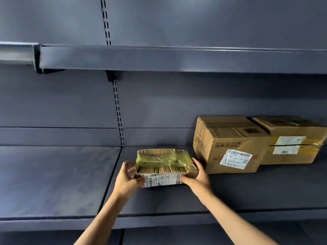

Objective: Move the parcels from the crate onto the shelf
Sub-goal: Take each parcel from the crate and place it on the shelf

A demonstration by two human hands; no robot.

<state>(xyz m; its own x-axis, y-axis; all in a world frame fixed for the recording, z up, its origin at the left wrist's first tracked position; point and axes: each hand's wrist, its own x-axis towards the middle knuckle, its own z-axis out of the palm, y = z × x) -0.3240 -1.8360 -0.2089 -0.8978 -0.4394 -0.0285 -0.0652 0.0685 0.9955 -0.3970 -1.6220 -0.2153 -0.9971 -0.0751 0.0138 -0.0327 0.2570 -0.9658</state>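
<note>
A flat cardboard parcel (165, 164) with yellow-green tape on top and a white label on its front lies on the dark grey shelf (247, 190). My left hand (126, 177) grips its left end and my right hand (197, 176) grips its right end. Just to the right stand two bigger cardboard boxes with white labels: one (228, 144) close to the parcel, the other (293, 140) beside it at the far right. The crate is out of view.
A second shelf board (53, 179) adjoins on the left, bare. An upper shelf (177, 59) runs across above. A slotted upright (117, 112) divides the back panel. The shelf's front lip (159, 220) lies under my forearms.
</note>
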